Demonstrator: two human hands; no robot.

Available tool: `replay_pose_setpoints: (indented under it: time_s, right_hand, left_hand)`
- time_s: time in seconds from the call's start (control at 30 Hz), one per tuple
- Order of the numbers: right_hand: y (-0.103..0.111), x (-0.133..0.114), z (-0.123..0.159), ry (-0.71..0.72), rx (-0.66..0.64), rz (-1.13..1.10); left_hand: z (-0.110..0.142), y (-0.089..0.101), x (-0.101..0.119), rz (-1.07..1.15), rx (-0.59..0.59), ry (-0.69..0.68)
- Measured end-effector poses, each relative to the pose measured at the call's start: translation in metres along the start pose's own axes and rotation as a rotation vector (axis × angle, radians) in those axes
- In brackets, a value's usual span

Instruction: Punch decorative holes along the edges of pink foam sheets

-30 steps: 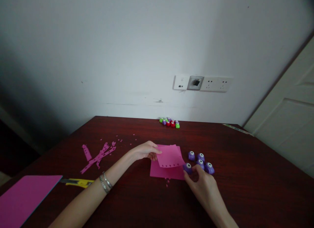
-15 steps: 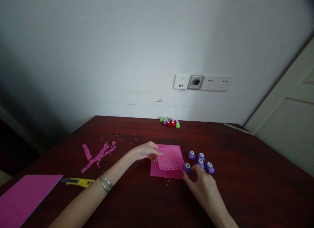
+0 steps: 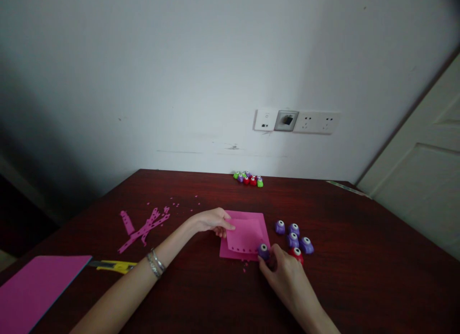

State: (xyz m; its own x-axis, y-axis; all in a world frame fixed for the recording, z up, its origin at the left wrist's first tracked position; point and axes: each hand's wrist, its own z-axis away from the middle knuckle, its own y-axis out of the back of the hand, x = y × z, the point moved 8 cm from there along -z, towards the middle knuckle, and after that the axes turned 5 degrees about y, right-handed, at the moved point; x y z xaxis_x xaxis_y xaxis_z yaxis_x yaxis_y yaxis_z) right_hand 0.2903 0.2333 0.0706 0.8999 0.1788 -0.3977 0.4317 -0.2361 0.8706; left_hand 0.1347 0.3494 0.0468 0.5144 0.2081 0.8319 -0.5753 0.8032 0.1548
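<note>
My left hand (image 3: 218,222) pinches the left edge of a small pink paper sheet (image 3: 246,233), which has a row of punched holes along its near edge. Beneath it lies a larger pink sheet (image 3: 264,224). A purple craft punch (image 3: 263,251) with a round white-and-black top is gripped in my right hand (image 3: 283,267), at the near right corner of the small sheet. Whether the paper is inside the punch's slot I cannot tell. Just right of that hand stand several purple punches (image 3: 293,240) and one red punch (image 3: 296,254).
Green, purple and red punches (image 3: 247,178) cluster at the table's back edge by the wall. Punched pink strips (image 3: 143,232) and tiny scraps lie to the left. A yellow utility knife (image 3: 117,266) rests beside a pink cutting board or sheet (image 3: 46,286). Sockets (image 3: 305,122) are on the wall.
My right hand has moved slightly left with the purple punch, uncovering the red punch. My left hand has shifted the small sheet a little left and nearer.
</note>
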Motion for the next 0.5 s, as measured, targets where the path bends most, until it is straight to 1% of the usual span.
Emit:
replay_pose_setpoints:
  time_s: [0.17,0.33,0.43,0.5]
  right_hand:
    - [-0.002,-0.002,0.0,0.021,-0.026,0.034]
    - [-0.004,-0.002,0.0,0.027,-0.034,0.04]
    - [-0.005,0.0,0.0,0.024,-0.038,0.028]
    - [-0.007,0.001,0.0,0.012,-0.054,0.026]
  left_hand:
    - [0.001,0.001,0.001,-0.208,0.058,-0.006]
    - [0.002,0.001,0.009,-0.464,0.149,-0.067]
    - [0.004,0.001,0.015,-0.661,0.251,-0.096]
    - [0.009,0.005,0.021,-0.82,0.382,-0.077]
